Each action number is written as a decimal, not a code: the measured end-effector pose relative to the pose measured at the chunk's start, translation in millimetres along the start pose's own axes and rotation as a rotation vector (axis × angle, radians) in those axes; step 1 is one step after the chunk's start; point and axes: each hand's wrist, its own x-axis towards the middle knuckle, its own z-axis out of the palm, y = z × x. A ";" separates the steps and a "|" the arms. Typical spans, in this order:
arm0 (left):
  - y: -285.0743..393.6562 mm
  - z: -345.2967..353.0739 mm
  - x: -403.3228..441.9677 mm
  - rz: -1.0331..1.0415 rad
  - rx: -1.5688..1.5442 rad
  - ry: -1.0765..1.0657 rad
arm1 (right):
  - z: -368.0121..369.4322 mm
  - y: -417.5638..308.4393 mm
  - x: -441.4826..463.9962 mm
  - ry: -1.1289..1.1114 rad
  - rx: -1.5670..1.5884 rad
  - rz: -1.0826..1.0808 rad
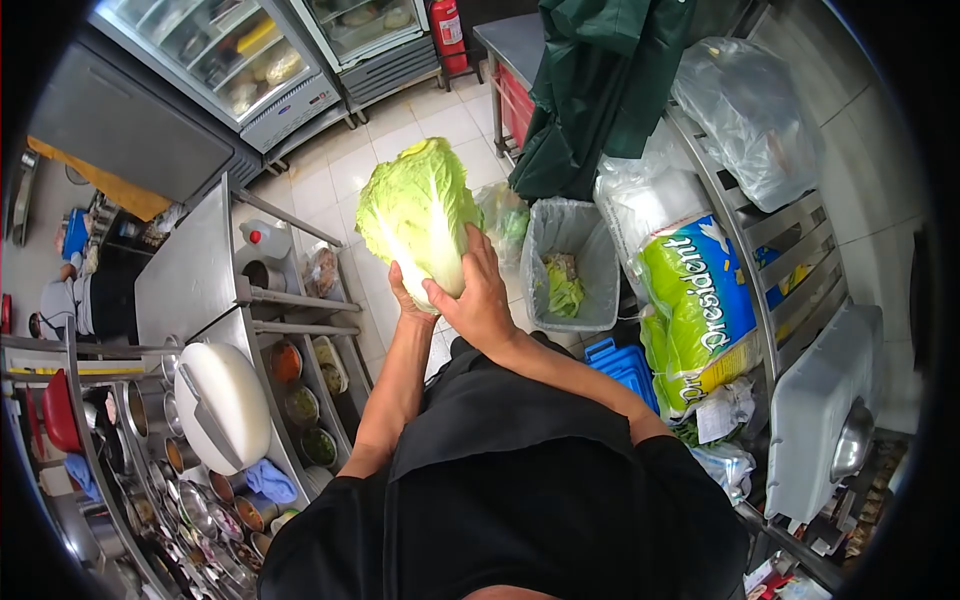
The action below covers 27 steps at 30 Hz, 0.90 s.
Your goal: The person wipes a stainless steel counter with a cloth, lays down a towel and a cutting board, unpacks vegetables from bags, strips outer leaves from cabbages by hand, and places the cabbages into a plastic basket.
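A pale green cabbage (418, 215) with a white base is held up in front of my body, leafy end away from me. My left hand (408, 292) grips its base from the left side, mostly hidden behind it. Across the right side of the base lie the fingers of my right hand (472, 290), with the thumb on the front. To the right of the cabbage, a grey bin (590, 240) lined with clear plastic has green leaves (563, 285) inside.
Left stands a steel table (185, 255) with a round white board (222, 405) and a knife nearby. A rack (745, 240) with bags is on the right. Glass-door fridges (290, 115) stand ahead. Another person (95, 305) is at far left.
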 end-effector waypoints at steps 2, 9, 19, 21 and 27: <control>-3.5 -4.9 -0.9 0.024 -0.023 0.007 | -4.4 1.6 1.6 -0.015 0.121 0.051; 16.4 7.0 -14.9 0.091 -0.182 0.012 | -37.5 -1.4 11.5 0.009 1.205 0.661; 51.6 -41.2 -181.3 0.535 -0.320 0.028 | 16.2 99.6 -63.1 -0.602 0.716 0.822; 38.9 -62.3 -243.5 0.602 -0.318 0.162 | 36.2 130.9 -93.1 -0.897 0.643 0.932; -59.7 -31.3 -420.1 1.101 -0.267 0.422 | 86.0 103.0 -164.2 -1.554 0.281 0.876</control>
